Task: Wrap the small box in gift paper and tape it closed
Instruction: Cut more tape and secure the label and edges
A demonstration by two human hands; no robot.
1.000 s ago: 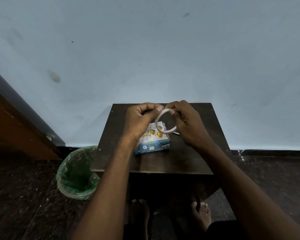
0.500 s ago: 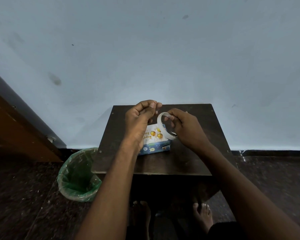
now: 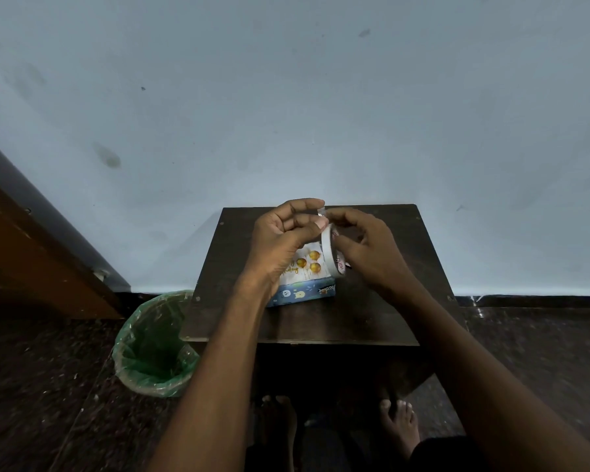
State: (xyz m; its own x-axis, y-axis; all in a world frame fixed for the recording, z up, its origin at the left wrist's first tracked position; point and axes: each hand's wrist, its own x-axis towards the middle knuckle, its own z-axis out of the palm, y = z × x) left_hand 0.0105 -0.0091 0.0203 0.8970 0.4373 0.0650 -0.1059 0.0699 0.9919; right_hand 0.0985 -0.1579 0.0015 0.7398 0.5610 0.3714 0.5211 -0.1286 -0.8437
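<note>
A small box [image 3: 304,282] wrapped in blue and white gift paper with gold balloons lies on the dark wooden table [image 3: 372,311]. Above it I hold a roll of clear tape [image 3: 331,253] upright and edge-on. My right hand [image 3: 368,253] grips the roll from the right. My left hand [image 3: 283,240] pinches the free end of the tape [image 3: 321,212] between thumb and forefinger, just above the roll. My left wrist covers the box's left part.
A green-lined waste bin [image 3: 154,345] stands on the floor left of the table. A pale wall rises right behind the table. A brown wooden door frame [image 3: 31,253] is at the far left. My bare feet [image 3: 397,424] show under the table's front edge.
The roll has turned from facing me to edge-on. My left hand now pinches a short strip of tape lifted off the roll. Both hands stay over the box.
</note>
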